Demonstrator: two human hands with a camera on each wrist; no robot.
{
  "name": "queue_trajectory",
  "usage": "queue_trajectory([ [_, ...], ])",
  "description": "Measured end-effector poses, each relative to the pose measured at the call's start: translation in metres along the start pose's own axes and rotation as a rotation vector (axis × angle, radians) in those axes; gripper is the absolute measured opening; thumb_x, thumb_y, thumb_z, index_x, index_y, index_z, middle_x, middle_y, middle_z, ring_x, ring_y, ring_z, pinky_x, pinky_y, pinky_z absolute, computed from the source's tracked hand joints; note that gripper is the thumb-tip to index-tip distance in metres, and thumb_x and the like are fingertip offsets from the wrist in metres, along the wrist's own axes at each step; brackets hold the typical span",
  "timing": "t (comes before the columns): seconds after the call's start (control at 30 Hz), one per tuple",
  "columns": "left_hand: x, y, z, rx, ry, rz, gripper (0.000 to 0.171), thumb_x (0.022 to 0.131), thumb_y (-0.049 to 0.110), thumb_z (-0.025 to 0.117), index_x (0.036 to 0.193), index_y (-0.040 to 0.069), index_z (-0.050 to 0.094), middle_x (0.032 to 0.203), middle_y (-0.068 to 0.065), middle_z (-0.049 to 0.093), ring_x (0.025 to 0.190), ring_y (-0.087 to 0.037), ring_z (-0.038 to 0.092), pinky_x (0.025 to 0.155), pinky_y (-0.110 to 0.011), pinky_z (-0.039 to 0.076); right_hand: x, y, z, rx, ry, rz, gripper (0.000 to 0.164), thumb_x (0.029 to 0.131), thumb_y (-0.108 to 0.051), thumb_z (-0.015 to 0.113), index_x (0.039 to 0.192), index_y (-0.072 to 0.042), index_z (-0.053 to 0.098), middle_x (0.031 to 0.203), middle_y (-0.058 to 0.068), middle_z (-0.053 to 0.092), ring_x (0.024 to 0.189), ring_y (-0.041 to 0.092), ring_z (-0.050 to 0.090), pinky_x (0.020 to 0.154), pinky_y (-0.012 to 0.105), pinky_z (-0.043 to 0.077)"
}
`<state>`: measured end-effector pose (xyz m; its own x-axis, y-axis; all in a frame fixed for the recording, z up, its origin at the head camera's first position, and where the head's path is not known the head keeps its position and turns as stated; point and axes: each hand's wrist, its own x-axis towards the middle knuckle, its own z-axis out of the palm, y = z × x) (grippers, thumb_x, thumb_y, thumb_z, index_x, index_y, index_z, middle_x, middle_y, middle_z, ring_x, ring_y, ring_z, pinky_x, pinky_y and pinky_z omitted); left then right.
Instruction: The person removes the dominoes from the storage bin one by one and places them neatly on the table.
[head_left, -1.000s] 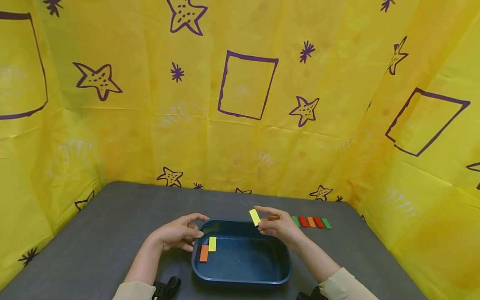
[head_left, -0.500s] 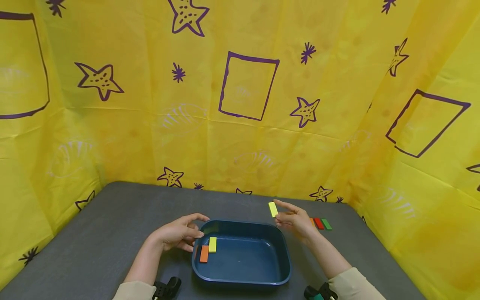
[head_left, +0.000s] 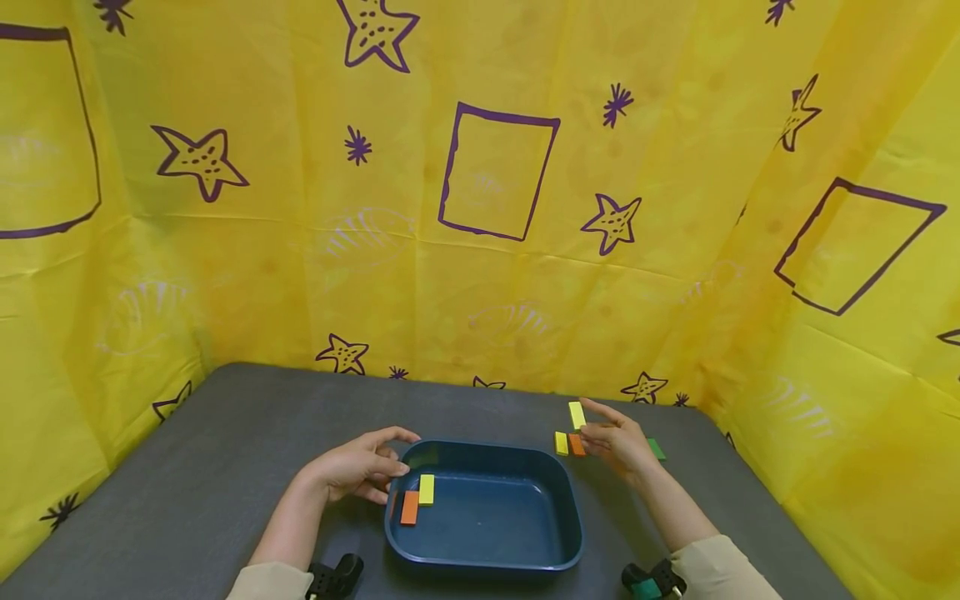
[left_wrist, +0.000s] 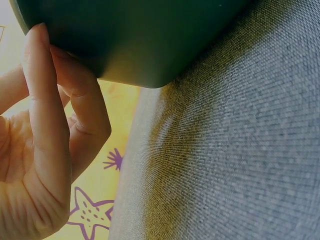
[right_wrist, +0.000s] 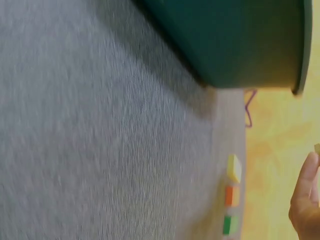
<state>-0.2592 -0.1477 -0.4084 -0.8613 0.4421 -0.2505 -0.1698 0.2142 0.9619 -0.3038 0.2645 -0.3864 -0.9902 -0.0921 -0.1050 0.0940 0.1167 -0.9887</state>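
A dark blue rectangular basin (head_left: 483, 546) stands on the table. My left hand (head_left: 360, 467) grips its left rim, and the thumb shows against the rim in the left wrist view. Inside the basin, a yellow block (head_left: 426, 490) and an orange block (head_left: 409, 507) lie near the left wall. Beyond the basin's right far corner, my right hand (head_left: 618, 442) pinches another yellow block (head_left: 577, 415) between thumb and fingers. This block is held up over a row of blocks. Of that row, a yellow block (head_left: 561, 443), an orange block (head_left: 577, 444) and a green block (head_left: 657, 448) show; the hand hides the middle.
The dark grey table (head_left: 225, 450) is ringed by a yellow cloth (head_left: 375, 283) printed with purple starfish and frames. The right wrist view shows the basin wall (right_wrist: 250, 50) close by and a green block (right_wrist: 230, 225) in the row.
My right hand has moved right with the yellow block, from over the basin's far right side to above the row. The row's left end now shows. The left hand stays at the rim.
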Motion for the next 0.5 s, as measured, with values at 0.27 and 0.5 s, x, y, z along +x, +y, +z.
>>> queue_trajectory([
  [0.27,0.001,-0.001,0.0,0.003,0.01,-0.005,0.054,0.096,0.013,0.061,0.145,0.011,0.04,0.096,-0.013,0.059,0.071,-0.013,0.063,0.06,-0.025,0.059,0.004,0.007,-0.025,0.001,0.104,0.037,0.063,0.097,-0.004,0.058,0.154,-0.008,0.032,0.102,0.002,0.057,0.086,0.009,0.066,0.084,0.021,0.057],
  [0.5,0.001,-0.001,0.0,0.004,0.003,0.005,0.054,0.096,0.012,0.061,0.146,0.01,0.039,0.095,-0.012,0.059,0.071,-0.013,0.064,0.06,-0.026,0.059,0.007,0.017,-0.05,0.05,0.161,0.034,0.067,0.096,0.0,0.057,0.155,-0.005,0.027,0.088,-0.001,0.066,0.08,0.006,0.07,0.078,0.018,0.058],
])
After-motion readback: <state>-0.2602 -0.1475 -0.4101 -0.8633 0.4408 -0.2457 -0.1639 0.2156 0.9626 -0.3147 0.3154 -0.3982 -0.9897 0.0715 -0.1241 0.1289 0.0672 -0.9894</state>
